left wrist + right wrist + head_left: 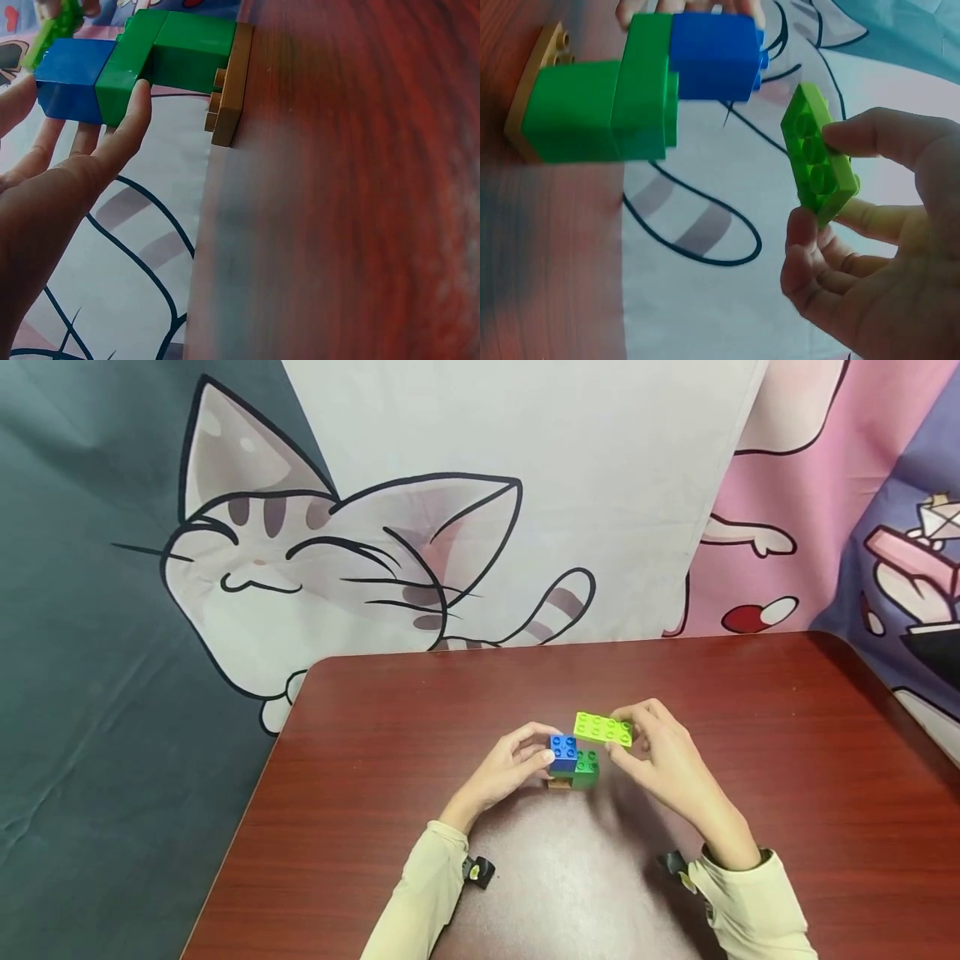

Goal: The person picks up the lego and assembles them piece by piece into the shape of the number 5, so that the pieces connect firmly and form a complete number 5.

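A small stack of toy building bricks stands on the table. Its base is a flat brown brick [236, 82], which carries a green block [574, 112]. Across that lies a longer, thinner green brick [641, 90], topped by a blue brick [563, 758] at one end. My left hand [510, 768] grips the stack from the left, thumb and fingers on either side of the blue brick. My right hand [667, 760] pinches a lime-green brick [600, 728] by its right end. That brick hangs tilted beside the blue one, apart from the stack, its hollow underside visible in the right wrist view.
The reddish-brown wooden table [360, 843] reaches back to a cloth backdrop [645, 485] printed with cartoon cats. Each wrist wears a dark strap, such as the left strap [478, 871] below the sleeve's cuff.
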Action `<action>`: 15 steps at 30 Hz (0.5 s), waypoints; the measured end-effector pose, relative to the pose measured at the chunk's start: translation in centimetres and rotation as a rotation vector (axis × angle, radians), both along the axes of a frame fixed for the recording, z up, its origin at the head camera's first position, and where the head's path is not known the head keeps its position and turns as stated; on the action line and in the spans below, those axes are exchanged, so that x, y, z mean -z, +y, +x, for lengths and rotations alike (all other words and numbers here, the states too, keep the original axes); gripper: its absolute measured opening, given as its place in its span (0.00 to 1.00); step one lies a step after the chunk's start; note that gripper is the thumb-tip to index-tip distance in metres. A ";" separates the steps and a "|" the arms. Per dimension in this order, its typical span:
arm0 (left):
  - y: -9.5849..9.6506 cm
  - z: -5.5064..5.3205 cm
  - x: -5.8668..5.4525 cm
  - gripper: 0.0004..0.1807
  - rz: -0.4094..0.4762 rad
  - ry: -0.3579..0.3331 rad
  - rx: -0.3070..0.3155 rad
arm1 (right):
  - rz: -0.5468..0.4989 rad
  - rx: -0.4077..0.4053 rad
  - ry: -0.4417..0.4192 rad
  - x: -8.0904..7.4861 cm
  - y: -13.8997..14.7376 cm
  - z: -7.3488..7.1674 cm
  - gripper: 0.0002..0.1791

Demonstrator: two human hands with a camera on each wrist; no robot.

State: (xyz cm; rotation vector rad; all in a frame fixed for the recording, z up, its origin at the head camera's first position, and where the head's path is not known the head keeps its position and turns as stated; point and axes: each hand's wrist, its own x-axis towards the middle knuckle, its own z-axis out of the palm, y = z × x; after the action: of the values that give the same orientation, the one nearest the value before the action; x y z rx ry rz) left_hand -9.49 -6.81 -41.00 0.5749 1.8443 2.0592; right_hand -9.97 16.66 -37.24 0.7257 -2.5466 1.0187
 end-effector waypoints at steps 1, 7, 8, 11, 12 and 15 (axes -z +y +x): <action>0.0 0.0 0.0 0.17 -0.003 -0.009 -0.003 | -0.001 -0.016 0.010 0.0 -0.1 0.1 0.17; 0.2 0.2 -0.2 0.19 -0.017 -0.058 -0.003 | 0.036 -0.087 0.011 0.2 -0.5 0.3 0.18; 0.1 0.1 0.0 0.19 -0.019 -0.064 -0.004 | 0.041 -0.091 0.006 0.3 -0.6 0.3 0.18; -0.1 -0.3 0.9 0.20 -0.009 -0.083 -0.009 | 0.036 -0.120 -0.013 0.5 -0.9 0.2 0.17; -0.1 -0.4 1.2 0.20 -0.003 -0.089 -0.011 | 0.030 -0.129 -0.015 0.5 -0.9 0.1 0.17; -0.2 -0.7 2.1 0.21 0.011 -0.108 -0.005 | 0.021 -0.159 -0.021 0.8 -1.1 0.0 0.16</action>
State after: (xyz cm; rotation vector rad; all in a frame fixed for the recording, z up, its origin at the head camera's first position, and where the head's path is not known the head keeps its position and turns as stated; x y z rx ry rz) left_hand -10.24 -6.97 -43.12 0.4531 1.7768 2.0620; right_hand -9.94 15.58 -38.01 0.9406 -2.5540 1.0542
